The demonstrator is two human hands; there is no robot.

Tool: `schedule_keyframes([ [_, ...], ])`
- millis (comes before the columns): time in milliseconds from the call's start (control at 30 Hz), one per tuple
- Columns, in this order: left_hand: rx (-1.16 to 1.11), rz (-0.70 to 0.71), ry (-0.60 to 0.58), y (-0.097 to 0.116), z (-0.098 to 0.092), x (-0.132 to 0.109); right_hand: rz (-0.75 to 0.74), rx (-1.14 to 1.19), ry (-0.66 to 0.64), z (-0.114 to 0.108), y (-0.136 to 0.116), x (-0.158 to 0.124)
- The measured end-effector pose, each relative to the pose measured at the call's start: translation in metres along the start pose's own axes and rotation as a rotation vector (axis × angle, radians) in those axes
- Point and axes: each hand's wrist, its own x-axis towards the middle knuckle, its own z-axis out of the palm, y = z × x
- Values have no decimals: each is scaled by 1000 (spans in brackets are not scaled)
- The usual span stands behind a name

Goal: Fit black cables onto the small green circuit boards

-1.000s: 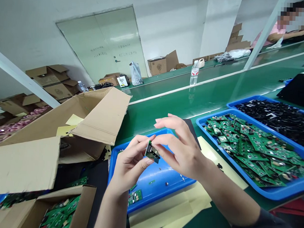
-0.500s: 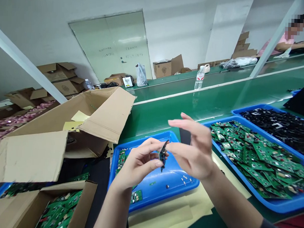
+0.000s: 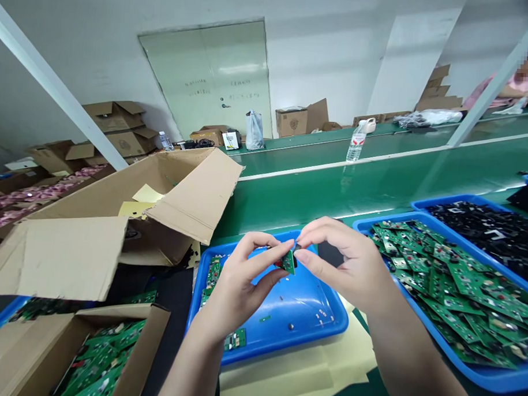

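Above a blue tray (image 3: 306, 306), my left hand (image 3: 250, 272) grips a small green circuit board (image 3: 290, 263) between thumb and fingers. The board is tilted on edge, and a red part shows on its near face. My right hand (image 3: 342, 255) is closed in a pinch on a small dark part (image 3: 297, 246) at the board's upper edge. Whether that part is fixed to the board I cannot tell. Several circuit boards (image 3: 236, 339) lie along the tray's left side, with tiny white pieces (image 3: 323, 314) scattered at its right.
At right stands a blue tray heaped with circuit boards (image 3: 464, 286), beside another of black parts (image 3: 488, 232). On the left are a large open carton (image 3: 190, 195) and a smaller box (image 3: 150, 338) of boards. A water bottle (image 3: 356, 142) stands behind; a person (image 3: 505, 91) sits far right.
My right hand has come down from spread fingers to a pinch at the board's edge. The board in my left hand has turned so its green face shows. The view has shifted slightly.
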Motion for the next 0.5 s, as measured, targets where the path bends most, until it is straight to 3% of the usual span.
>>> schedule_keyframes([
  [200, 10, 26, -35, -2, 1, -1, -17, -11, -27, -1, 0, 0],
  [500, -156, -128, -256, -5, -5, -1, -52, -95, -154, -9, 7, 4],
])
